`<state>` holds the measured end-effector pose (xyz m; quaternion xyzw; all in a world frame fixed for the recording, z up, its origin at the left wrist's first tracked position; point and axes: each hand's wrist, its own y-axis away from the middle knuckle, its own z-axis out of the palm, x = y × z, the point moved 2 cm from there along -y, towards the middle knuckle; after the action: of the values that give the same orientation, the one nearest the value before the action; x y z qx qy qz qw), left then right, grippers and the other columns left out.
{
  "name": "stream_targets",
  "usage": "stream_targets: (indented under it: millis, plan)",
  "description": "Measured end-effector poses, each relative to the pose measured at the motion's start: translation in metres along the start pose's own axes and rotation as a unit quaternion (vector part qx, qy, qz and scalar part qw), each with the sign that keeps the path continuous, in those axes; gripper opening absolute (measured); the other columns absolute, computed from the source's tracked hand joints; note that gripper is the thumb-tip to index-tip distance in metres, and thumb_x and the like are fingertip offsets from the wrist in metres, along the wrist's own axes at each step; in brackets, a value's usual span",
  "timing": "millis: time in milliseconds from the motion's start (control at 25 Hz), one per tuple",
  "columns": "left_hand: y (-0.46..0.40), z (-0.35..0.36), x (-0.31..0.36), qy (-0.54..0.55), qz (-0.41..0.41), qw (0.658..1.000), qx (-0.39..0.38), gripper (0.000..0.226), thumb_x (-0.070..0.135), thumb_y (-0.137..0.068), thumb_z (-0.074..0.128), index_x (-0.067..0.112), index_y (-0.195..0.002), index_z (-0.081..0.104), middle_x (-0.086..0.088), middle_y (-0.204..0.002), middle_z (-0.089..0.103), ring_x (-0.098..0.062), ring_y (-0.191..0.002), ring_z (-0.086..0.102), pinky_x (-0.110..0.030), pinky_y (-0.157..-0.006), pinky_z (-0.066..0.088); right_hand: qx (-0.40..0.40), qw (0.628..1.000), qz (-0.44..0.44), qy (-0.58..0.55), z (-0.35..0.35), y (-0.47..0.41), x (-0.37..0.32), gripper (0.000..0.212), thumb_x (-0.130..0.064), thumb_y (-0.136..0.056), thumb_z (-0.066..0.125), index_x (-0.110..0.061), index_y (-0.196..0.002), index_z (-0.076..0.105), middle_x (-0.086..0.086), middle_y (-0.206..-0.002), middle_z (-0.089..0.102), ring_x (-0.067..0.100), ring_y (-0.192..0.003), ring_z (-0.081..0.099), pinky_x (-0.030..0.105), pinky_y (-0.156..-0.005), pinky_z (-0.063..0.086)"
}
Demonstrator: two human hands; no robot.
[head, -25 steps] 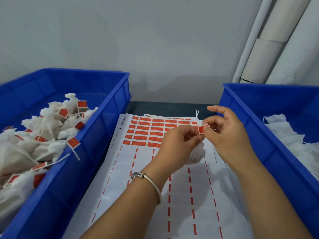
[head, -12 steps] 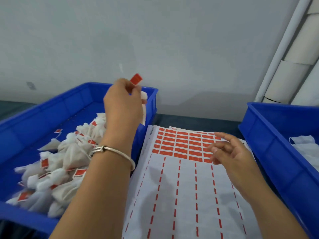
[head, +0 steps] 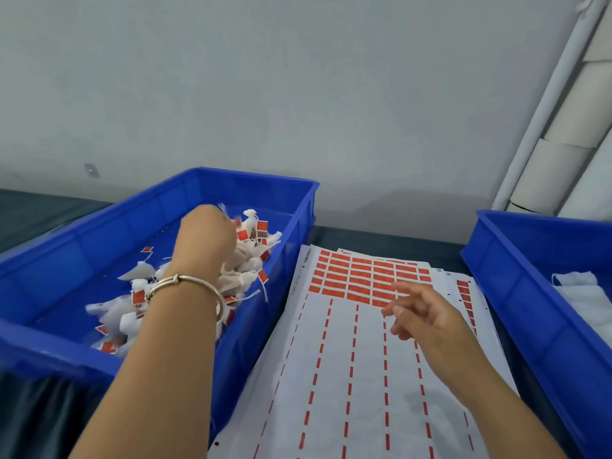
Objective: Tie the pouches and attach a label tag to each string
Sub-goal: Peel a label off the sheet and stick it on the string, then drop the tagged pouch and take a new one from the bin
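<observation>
- Two blue bins flank your label sheet [head: 357, 342]; tagged pouches [head: 245, 263] heap in the left bin [head: 99, 233].
- Your left hand [head: 205, 236] hovers over them; its fingers are hidden, grip unclear.
- Your right hand [head: 427, 313] hangs above the sheet, fingers loose, holding nothing.

A plain grey-white painted wall [head: 298, 94] is filling the upper part of the view. A small grey rectangular plate [head: 91, 169] is sitting low on this wall, at the left. At the right edge, a thin white round pipe [head: 543, 104] is running up at a slant, and thick white cylindrical pipes [head: 563, 154] are standing just beside it. A dark grey-blue table surface [head: 36, 210] is lying below the wall, reaching from the left side to the far right.
</observation>
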<state>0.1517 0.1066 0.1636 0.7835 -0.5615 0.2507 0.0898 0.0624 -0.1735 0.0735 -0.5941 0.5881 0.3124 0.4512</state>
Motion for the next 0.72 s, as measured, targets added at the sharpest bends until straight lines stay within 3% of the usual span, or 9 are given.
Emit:
stream_targets:
  millis: [120, 240, 440, 560, 640, 720]
  plan:
    - [0.002, 0.010, 0.001, -0.089, -0.002, 0.987, -0.135, 0.032, 0.018, -0.095, 0.046, 0.004, -0.120, 0.059, -0.018, -0.118, 0.060, -0.033, -0.110, 0.055, -0.039, -0.094, 0.045, -0.009, 1.000, 0.003, 0.015, -0.005, 0.009, -0.005, 0.018, -0.027, -0.093, 0.054, -0.042, -0.104, 0.052, -0.019, -0.093, 0.066, -0.003, -0.077, 0.064, 0.009, -0.061, 0.050]
    - [0.007, 0.021, 0.006, -0.202, 0.039, 0.957, -0.206, 0.039, 0.030, -0.095, 0.049, 0.017, -0.131, 0.047, -0.010, -0.131, 0.052, -0.027, -0.119, 0.048, -0.036, -0.104, 0.037, -0.012, 1.000, 0.003, 0.027, -0.018, 0.017, -0.012, 0.019, -0.027, -0.093, 0.054, -0.043, -0.102, 0.052, -0.019, -0.093, 0.066, -0.004, -0.078, 0.064, 0.010, -0.060, 0.050]
    - [0.004, 0.040, 0.009, -0.156, 0.055, 0.970, -0.176, 0.071, 0.022, -0.084, 0.063, 0.029, -0.140, 0.021, -0.009, -0.120, 0.051, -0.027, -0.106, 0.052, -0.044, -0.099, 0.040, 0.018, 0.999, -0.004, 0.045, -0.057, 0.034, -0.021, 0.019, -0.026, -0.091, 0.056, -0.043, -0.099, 0.054, -0.014, -0.096, 0.067, -0.001, -0.077, 0.064, 0.019, -0.068, 0.052]
    - [0.002, 0.037, 0.027, -0.114, 0.070, 0.976, -0.170, 0.048, 0.007, -0.092, 0.050, 0.008, -0.138, 0.038, -0.016, -0.128, 0.053, -0.023, -0.097, 0.057, -0.023, -0.081, 0.049, 0.079, 0.996, 0.006, 0.050, -0.094, 0.038, -0.028, 0.020, -0.021, -0.092, 0.056, -0.040, -0.094, 0.058, -0.015, -0.089, 0.068, 0.000, -0.076, 0.065, 0.016, -0.065, 0.051]
    - [0.006, 0.033, 0.048, -0.142, 0.121, 0.977, -0.102, 0.040, 0.004, -0.095, 0.042, 0.009, -0.134, 0.047, -0.014, -0.128, 0.055, -0.029, -0.104, 0.056, -0.032, -0.084, 0.049, 0.126, 0.991, 0.030, 0.044, -0.122, 0.037, -0.032, 0.022, -0.015, -0.092, 0.055, -0.037, -0.092, 0.061, -0.012, -0.088, 0.068, 0.003, -0.072, 0.065, 0.017, -0.063, 0.050]
    - [0.029, 0.039, 0.078, -0.170, 0.166, 0.967, -0.087, 0.044, 0.004, -0.094, 0.045, 0.019, -0.135, 0.046, -0.009, -0.127, 0.056, -0.028, -0.106, 0.057, -0.036, -0.085, 0.049, 0.168, 0.983, 0.062, 0.028, -0.153, 0.034, -0.033, 0.022, -0.009, -0.093, 0.052, -0.027, -0.093, 0.065, -0.008, -0.086, 0.068, 0.005, -0.068, 0.065, 0.018, -0.061, 0.051]
